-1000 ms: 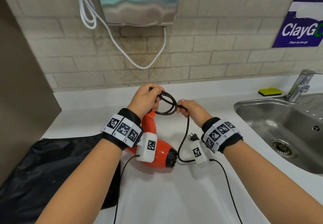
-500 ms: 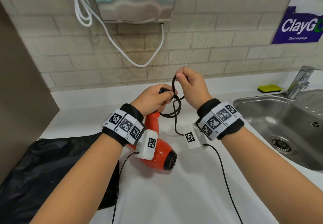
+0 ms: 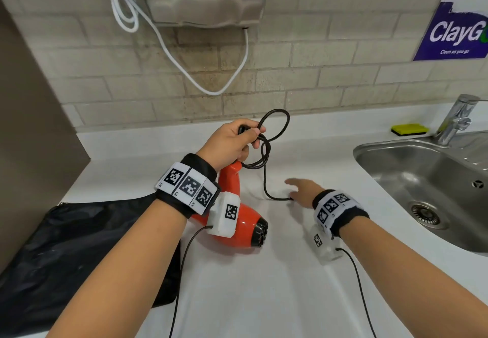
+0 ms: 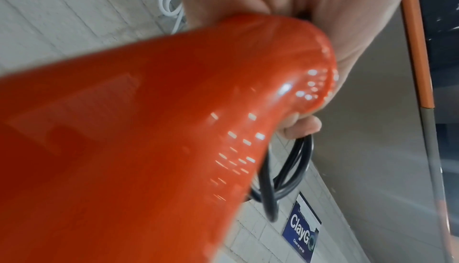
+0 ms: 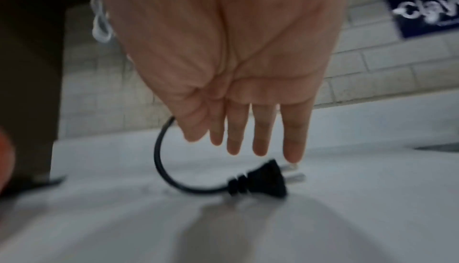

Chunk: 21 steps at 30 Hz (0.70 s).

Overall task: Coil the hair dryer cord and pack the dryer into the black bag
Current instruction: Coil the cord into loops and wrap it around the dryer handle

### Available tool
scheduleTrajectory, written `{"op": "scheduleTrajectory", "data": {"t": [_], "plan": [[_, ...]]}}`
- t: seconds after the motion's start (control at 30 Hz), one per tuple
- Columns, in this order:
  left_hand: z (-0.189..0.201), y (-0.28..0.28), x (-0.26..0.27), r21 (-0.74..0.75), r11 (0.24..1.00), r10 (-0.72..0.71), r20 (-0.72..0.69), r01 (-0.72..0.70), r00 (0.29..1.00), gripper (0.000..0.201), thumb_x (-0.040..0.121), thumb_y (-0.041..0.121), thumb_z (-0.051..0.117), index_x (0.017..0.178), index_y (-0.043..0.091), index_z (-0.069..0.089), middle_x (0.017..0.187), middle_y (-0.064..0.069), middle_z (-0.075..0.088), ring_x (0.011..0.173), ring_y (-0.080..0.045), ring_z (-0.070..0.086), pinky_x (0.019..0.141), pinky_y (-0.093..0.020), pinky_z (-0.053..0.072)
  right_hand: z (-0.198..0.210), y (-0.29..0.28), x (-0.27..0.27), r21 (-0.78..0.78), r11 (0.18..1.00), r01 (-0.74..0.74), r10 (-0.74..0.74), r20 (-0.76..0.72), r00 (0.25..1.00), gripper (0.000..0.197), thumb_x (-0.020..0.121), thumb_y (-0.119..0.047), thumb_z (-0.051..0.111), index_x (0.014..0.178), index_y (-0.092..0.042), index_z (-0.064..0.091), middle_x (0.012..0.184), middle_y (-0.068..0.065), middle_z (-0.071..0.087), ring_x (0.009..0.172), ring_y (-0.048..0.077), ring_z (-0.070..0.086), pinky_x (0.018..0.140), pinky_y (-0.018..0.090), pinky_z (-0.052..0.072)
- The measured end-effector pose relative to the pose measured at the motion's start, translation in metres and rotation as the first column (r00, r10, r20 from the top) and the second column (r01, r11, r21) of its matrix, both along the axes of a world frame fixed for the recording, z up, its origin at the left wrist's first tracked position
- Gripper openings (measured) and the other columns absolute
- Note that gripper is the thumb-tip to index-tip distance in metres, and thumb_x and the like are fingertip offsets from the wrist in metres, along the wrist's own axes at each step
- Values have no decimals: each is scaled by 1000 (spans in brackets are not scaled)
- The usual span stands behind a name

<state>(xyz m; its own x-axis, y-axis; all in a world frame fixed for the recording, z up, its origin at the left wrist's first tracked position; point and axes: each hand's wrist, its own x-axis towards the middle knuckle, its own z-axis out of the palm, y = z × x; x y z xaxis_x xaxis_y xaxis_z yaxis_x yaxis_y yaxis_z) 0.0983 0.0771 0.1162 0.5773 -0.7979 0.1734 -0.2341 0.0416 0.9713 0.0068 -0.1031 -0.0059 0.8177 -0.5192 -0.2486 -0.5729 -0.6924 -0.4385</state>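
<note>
While the head view shows the left hand (image 3: 229, 142) gripping the glossy orange hair dryer (image 3: 239, 228) by its handle together with loops of thin black cord (image 3: 274, 126) beside the flat black fabric bag (image 3: 79, 245), only the right wrist view reveals the black two-pin plug (image 5: 263, 181) on the white counter (image 3: 264, 298) beneath the right hand (image 5: 238, 71), its fingers straight and holding nothing.

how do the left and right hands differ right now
The left hand is curled, gripping the dryer handle and the cord loops; the right hand is open, fingers straight, holding nothing. The left is raised; the right is low over the plug. Both wear marker wristbands.
</note>
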Motion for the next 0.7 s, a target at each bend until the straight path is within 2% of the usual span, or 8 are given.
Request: {"op": "scheduleTrajectory", "data": {"t": [0.13, 0.23, 0.3, 0.4, 0.47, 0.53, 0.63, 0.7], "plan": [[-1, -1, 0, -1, 1000, -8, -8, 8, 1000, 18, 96, 7, 40, 91, 12, 57, 65, -4, 49, 35, -3, 29, 39, -13, 23, -17, 1, -3, -238, 954, -182, 112, -281, 953, 37, 91, -13, 44, 127, -18, 48, 129, 8, 52, 120, 27, 46, 97, 35, 39], [-1, -1, 2, 1, 1000, -9, -6, 9, 1000, 18, 96, 9, 40, 92, 13, 58, 66, -3, 48, 35, -3, 29, 39, -13, 23, -18, 0, -6, -298, 946, -127, 21, -334, 942, 42, 85, -8, 49, 123, -28, 48, 122, 1, 52, 118, 24, 47, 101, 39, 33], [-1, 0, 3, 1, 1000, -7, -5, 7, 1000, 18, 96, 10, 40, 93, 14, 57, 66, -2, 48, 36, -3, 29, 39, -13, 24, -16, -1, -6, -288, 951, -115, 1, -368, 930, 39, 86, -9, 48, 122, -24, 49, 122, 2, 54, 115, 24, 51, 103, 39, 32], [0, 1, 4, -14, 1000, 1, -30, -1, 1000, 17, 97, 11, 39, 89, 13, 55, 66, -3, 47, 34, -3, 28, 38, -13, 23, 0, 5, -3, -242, 960, -142, 51, -347, 937, 33, 89, -8, 43, 121, -11, 54, 121, 6, 57, 110, 26, 55, 93, 33, 45], [0, 0, 5, -23, 1000, 9, -54, -11, 998, 17, 97, 11, 39, 88, 12, 53, 67, -4, 46, 33, -3, 27, 37, -14, 22, 15, 10, 1, -106, 994, -29, 15, -125, 992, 29, 89, 1, 40, 111, -5, 57, 104, 9, 55, 94, 25, 56, 71, 27, 49], [0, -2, 5, -28, 999, 27, -68, -29, 997, 17, 97, 11, 38, 87, 13, 52, 67, -5, 45, 32, -3, 26, 37, -14, 21, 31, 15, 1, 113, 992, 61, -88, 259, 962, 22, 85, 9, 40, 87, -8, 54, 92, 9, 53, 85, 24, 53, 70, 29, 49], [0, -3, 6, -36, 998, 52, -73, -55, 996, 17, 98, 11, 38, 89, 13, 52, 68, -5, 47, 32, -3, 26, 37, -15, 21, 55, 31, 2, 519, 853, -54, -332, 620, 711, 35, 82, 18, 38, 71, -14, 44, 78, 5, 49, 77, 27, 55, 69, 30, 52], [0, -4, 6, -35, 997, 62, -60, -64, 996, 16, 98, 11, 38, 92, 13, 52, 69, -4, 48, 32, -4, 27, 38, -16, 22, 69, 44, 1, 540, 835, -100, -414, 739, 531, 39, 81, 20, 36, 72, -17, 42, 76, 1, 47, 78, 28, 56, 72, 33, 53]]}}
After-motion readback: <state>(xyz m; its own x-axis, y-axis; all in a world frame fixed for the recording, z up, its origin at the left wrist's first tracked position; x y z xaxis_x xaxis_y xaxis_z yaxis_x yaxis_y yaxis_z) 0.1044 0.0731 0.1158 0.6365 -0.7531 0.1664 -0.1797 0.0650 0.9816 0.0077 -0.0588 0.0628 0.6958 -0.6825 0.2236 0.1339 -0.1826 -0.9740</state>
